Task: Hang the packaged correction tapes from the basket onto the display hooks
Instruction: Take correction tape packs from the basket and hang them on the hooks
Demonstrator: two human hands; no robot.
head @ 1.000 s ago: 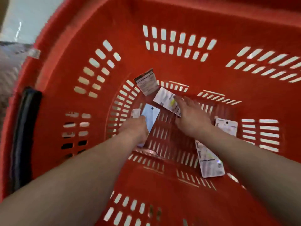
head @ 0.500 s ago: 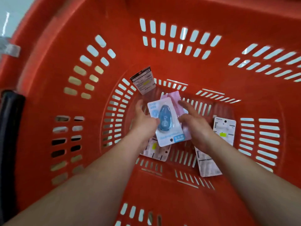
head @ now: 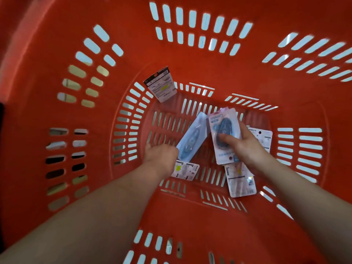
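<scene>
Both my arms reach down into a deep red basket [head: 190,60]. My left hand [head: 160,155] grips a blue-carded correction tape pack [head: 192,138] by its lower end, tilted edge-on. My right hand [head: 245,145] holds a pink-carded pack [head: 224,128] face up, thumb across its blister. Several more packs lie back side up on the basket floor: one leaning at the far left corner [head: 161,84], one under my left wrist [head: 185,170], one below my right hand [head: 241,183], one at the right [head: 263,137].
The slotted red walls rise steeply on all sides, so room is tight around my forearms. A black handle part shows at the left edge [head: 1,115]. No display hooks are in view.
The two packs held together half a second ago are now split, blue one in my left hand, pink one in my right. The view has moved closer to the basket floor.
</scene>
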